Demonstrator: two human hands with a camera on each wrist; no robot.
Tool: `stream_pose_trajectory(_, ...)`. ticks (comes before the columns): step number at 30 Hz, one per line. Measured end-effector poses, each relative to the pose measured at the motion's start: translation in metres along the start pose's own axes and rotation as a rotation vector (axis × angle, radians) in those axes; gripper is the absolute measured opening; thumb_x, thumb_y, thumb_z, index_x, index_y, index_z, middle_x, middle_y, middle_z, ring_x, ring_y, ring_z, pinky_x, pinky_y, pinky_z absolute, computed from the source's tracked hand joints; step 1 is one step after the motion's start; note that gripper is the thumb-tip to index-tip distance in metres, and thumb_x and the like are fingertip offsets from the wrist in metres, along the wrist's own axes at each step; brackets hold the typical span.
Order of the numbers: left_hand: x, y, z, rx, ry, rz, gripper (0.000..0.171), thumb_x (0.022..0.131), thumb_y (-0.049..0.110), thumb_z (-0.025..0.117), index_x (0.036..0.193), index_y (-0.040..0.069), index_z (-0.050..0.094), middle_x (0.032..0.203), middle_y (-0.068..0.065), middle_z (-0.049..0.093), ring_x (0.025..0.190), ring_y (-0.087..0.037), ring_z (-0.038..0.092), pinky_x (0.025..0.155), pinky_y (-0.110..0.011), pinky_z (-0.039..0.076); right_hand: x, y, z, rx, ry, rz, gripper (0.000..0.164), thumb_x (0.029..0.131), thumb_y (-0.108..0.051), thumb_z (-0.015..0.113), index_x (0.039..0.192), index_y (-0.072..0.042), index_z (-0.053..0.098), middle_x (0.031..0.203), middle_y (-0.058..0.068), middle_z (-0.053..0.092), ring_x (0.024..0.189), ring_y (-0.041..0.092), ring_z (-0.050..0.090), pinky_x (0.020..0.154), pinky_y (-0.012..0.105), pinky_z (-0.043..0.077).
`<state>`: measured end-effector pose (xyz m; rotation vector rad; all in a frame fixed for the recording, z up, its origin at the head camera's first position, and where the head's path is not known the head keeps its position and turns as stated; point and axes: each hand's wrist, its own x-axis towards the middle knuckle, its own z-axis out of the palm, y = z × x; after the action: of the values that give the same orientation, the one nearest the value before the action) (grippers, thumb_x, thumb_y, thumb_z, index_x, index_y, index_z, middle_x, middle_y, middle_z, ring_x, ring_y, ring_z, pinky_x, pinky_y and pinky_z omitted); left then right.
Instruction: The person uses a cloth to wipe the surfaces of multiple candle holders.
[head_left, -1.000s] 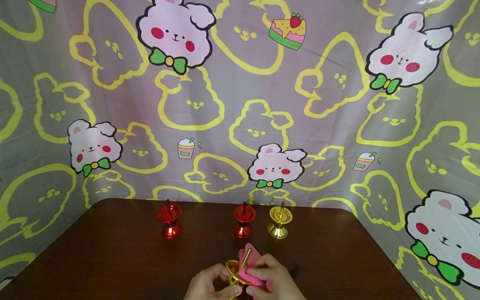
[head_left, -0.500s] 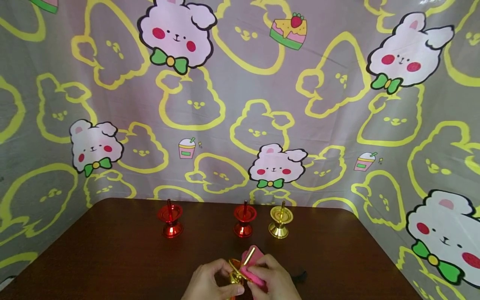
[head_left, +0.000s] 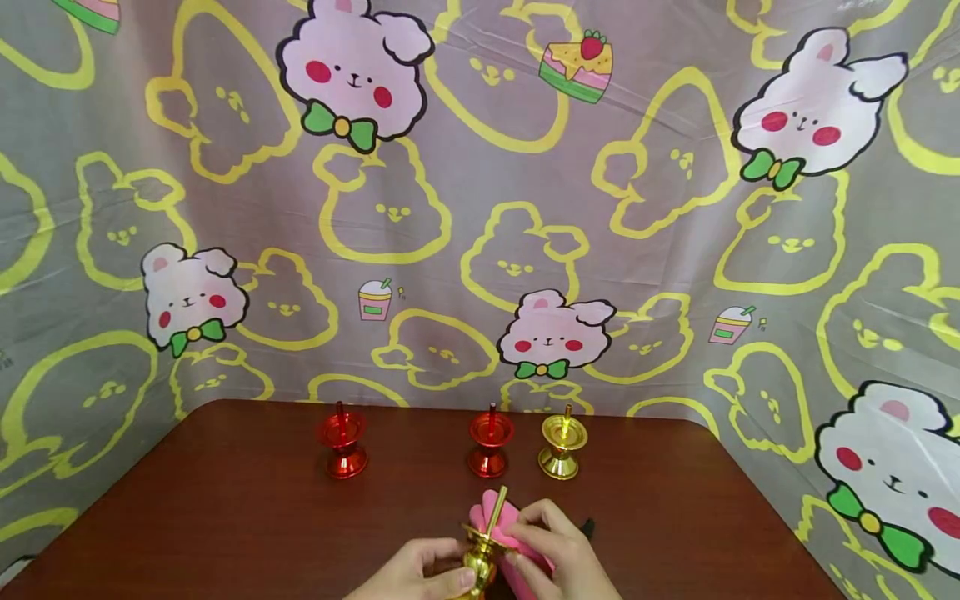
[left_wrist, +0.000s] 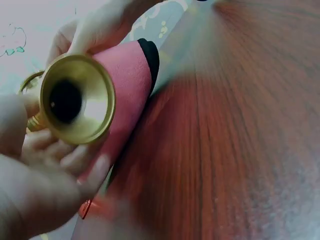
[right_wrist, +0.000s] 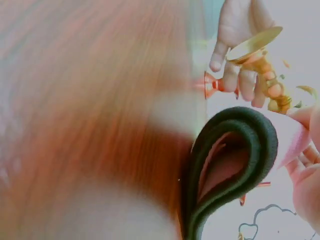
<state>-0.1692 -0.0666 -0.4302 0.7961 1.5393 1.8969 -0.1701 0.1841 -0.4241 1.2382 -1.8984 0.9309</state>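
My left hand (head_left: 420, 571) grips a gold candlestick (head_left: 480, 567) by its stem, near the front of the table. The candlestick has a dish and a thin upright post; in the left wrist view its hollow base (left_wrist: 95, 107) faces the camera. My right hand (head_left: 562, 554) pinches a folded pink cloth (left_wrist: 130, 75) with a black edge, held against the candlestick's dish and post. In the right wrist view the cloth's black edge (right_wrist: 267, 135) loops open toward the camera. My right fingertips are partly hidden behind the pink fabric in that view.
Two red candlesticks, one on the left (head_left: 345, 454) and one in the middle (head_left: 489, 454), stand upright along the back of the dark brown table (head_left: 247, 517). Beside the middle one stands another gold candlestick (head_left: 559, 458). A bunny-print curtain (head_left: 420, 208) hangs behind the table.
The candlestick in my left hand has turned from leaning right to nearly upright. My right hand has shifted slightly to the right, still with the cloth. The back row has stayed in place.
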Motion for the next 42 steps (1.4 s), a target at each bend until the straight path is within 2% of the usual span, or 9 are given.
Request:
stream_pose_trajectory(3, -0.001, 0.002, 0.001, -0.122, -0.088, -0.057, 0.044, 0.106, 0.018, 0.053, 0.134, -0.015, 0.051, 0.115, -0.011, 0.071, 0.099, -0.011, 0.067, 0.085, -0.024, 0.054, 0.002, -0.002, -0.002, 0.031, -0.036, 0.014, 0.016, 0.092, -0.005, 0.073, 0.108, -0.006, 0.070, 0.105, 0.004, 0.054, 0.088, 0.013, 0.055, 0.074, 0.014, 0.046)
stream_pose_trajectory(5, -0.001, 0.002, 0.001, -0.153, -0.113, -0.052, 0.042, 0.106, 0.016, 0.052, 0.135, -0.015, 0.050, 0.114, -0.011, 0.071, 0.100, -0.011, 0.068, 0.086, -0.025, 0.053, 0.004, -0.004, -0.005, 0.053, -0.058, 0.047, 0.022, 0.087, -0.001, 0.076, 0.108, -0.008, 0.071, 0.104, 0.002, 0.054, 0.088, 0.012, 0.056, 0.074, 0.014, 0.046)
stream_pose_trajectory(9, 0.001, 0.002, 0.002, -0.108, -0.096, 0.003, 0.044, 0.105, 0.013, 0.052, 0.131, -0.021, 0.047, 0.108, -0.005, 0.072, 0.097, -0.009, 0.068, 0.084, -0.024, 0.054, 0.008, -0.008, -0.010, 0.090, -0.101, 0.098, 0.030, 0.081, 0.003, 0.079, 0.108, -0.007, 0.072, 0.104, 0.001, 0.055, 0.090, 0.011, 0.057, 0.076, 0.017, 0.047)
stream_pose_trajectory(17, 0.003, 0.002, 0.006, -0.049, -0.029, 0.038, 0.046, 0.103, 0.013, 0.058, 0.130, -0.023, 0.046, 0.111, -0.015, 0.070, 0.097, -0.012, 0.067, 0.083, -0.024, 0.055, 0.011, -0.011, -0.018, 0.121, -0.143, 0.153, 0.036, 0.077, 0.010, 0.076, 0.109, -0.006, 0.075, 0.101, -0.001, 0.056, 0.090, 0.009, 0.056, 0.074, 0.022, 0.049)
stream_pose_trajectory(27, 0.006, 0.000, 0.005, 0.167, 0.069, 0.068, 0.039, 0.099, 0.011, 0.065, 0.122, -0.019, 0.056, 0.102, -0.009, 0.069, 0.085, -0.008, 0.064, 0.075, -0.020, 0.053, 0.012, -0.015, -0.019, 0.128, -0.187, 0.202, 0.032, 0.077, 0.010, 0.078, 0.107, -0.001, 0.076, 0.096, 0.000, 0.054, 0.087, 0.006, 0.053, 0.069, 0.019, 0.048)
stream_pose_trajectory(33, 0.009, -0.006, 0.006, 0.334, 0.103, 0.176, 0.036, 0.096, 0.010, 0.068, 0.117, -0.017, 0.059, 0.100, -0.011, 0.071, 0.083, -0.005, 0.064, 0.075, -0.023, 0.053, 0.013, -0.019, -0.018, 0.144, -0.205, 0.262, 0.031, 0.078, 0.006, 0.078, 0.108, -0.001, 0.076, 0.093, -0.003, 0.052, 0.084, 0.001, 0.051, 0.063, 0.019, 0.048)
stream_pose_trajectory(36, 0.009, -0.007, 0.009, 0.436, 0.159, 0.194, 0.032, 0.094, 0.010, 0.071, 0.114, -0.013, 0.063, 0.097, -0.006, 0.072, 0.082, -0.003, 0.064, 0.073, -0.024, 0.054, 0.013, -0.020, -0.017, 0.100, -0.201, 0.242, 0.032, 0.075, 0.006, 0.080, 0.107, -0.001, 0.077, 0.092, -0.004, 0.051, 0.083, 0.001, 0.049, 0.063, 0.017, 0.047)
stream_pose_trajectory(39, 0.010, -0.006, 0.013, 0.550, 0.261, 0.175, 0.028, 0.089, 0.014, 0.077, 0.109, -0.003, 0.068, 0.089, 0.006, 0.071, 0.077, -0.001, 0.062, 0.068, -0.023, 0.052, 0.014, -0.020, -0.015, 0.060, -0.189, 0.219, 0.033, 0.073, 0.007, 0.081, 0.105, 0.000, 0.077, 0.090, -0.005, 0.049, 0.081, 0.000, 0.048, 0.061, 0.016, 0.045)
stream_pose_trajectory(42, 0.009, -0.004, 0.016, 0.668, 0.363, 0.144, 0.026, 0.082, 0.019, 0.084, 0.100, 0.007, 0.070, 0.082, 0.015, 0.067, 0.072, 0.001, 0.059, 0.063, -0.023, 0.050, 0.014, -0.022, -0.012, 0.078, -0.199, 0.233, 0.033, 0.073, 0.007, 0.080, 0.105, 0.001, 0.076, 0.088, -0.005, 0.047, 0.078, -0.002, 0.045, 0.056, 0.013, 0.043)
